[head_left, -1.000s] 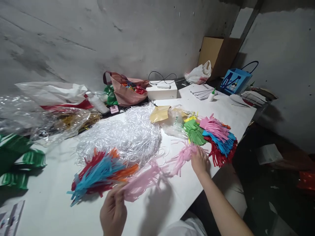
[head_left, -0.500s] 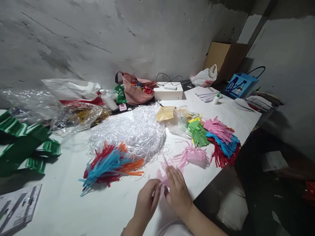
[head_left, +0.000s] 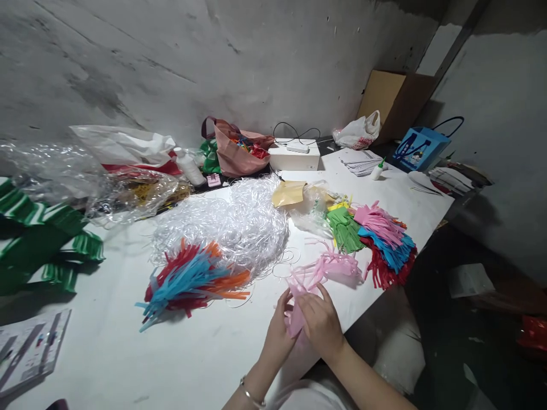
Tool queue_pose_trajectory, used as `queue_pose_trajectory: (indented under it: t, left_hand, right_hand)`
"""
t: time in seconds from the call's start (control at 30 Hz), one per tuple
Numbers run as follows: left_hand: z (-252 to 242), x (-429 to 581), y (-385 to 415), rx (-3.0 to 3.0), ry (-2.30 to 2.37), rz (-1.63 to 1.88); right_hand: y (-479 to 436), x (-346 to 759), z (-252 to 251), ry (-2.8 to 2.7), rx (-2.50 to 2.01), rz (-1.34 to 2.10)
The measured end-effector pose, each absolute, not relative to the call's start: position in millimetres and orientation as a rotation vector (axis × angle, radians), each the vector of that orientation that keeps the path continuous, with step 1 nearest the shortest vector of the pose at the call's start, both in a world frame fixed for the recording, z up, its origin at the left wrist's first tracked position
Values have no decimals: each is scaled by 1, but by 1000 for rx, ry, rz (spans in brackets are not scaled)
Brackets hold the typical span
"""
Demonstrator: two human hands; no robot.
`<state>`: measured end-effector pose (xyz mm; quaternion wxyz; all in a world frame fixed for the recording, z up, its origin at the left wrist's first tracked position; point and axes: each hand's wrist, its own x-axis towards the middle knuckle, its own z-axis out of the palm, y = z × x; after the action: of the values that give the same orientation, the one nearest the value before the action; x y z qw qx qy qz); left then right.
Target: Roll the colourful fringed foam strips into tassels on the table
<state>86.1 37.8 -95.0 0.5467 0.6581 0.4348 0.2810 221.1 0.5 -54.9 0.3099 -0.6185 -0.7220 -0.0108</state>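
Between my two hands, just over the front edge of the white table, is a pink tissue paper tassel. My left hand grips its left side, thumb and fingers curled round it. From the right, my right hand pinches the same paper, its fingertips bent over the upper part. More pink fringed paper lies on the table just beyond my hands. To the left rests a heap of red, blue and orange fringed tassels. Stacked tassels in pink, blue and red sit to the right, beside green ones.
A big pile of white string spreads over the table's middle. Behind it stand a pink bag, a white box and a glue bottle. Green striped paper and a printed booklet lie at left.
Both hands have shifted slightly right, and the pink paper between them is now more upright and gathered. My right hand has gone from flat fingers to bent, pinching ones.
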Motion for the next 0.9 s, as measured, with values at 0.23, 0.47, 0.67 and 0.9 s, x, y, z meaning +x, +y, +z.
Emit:
queue_pose_trajectory:
  t: [0.23,0.47,0.67,0.9]
  left_hand:
    - [-104,79,69,1795,1028,486]
    - [-75,58,110,2049,1079,512]
    - [-56,20,126,2568,990,894]
    - [-132,-45,95,2776,1349,245]
  right_hand:
    - [-9,240,-52,-1807,-1572,-227]
    - [1,283,-36,-1834,-1534,-477]
    - [-22,277,-28,-2039,-1286,-599]
    - [-29,220,-158,-2167,-1340,-289]
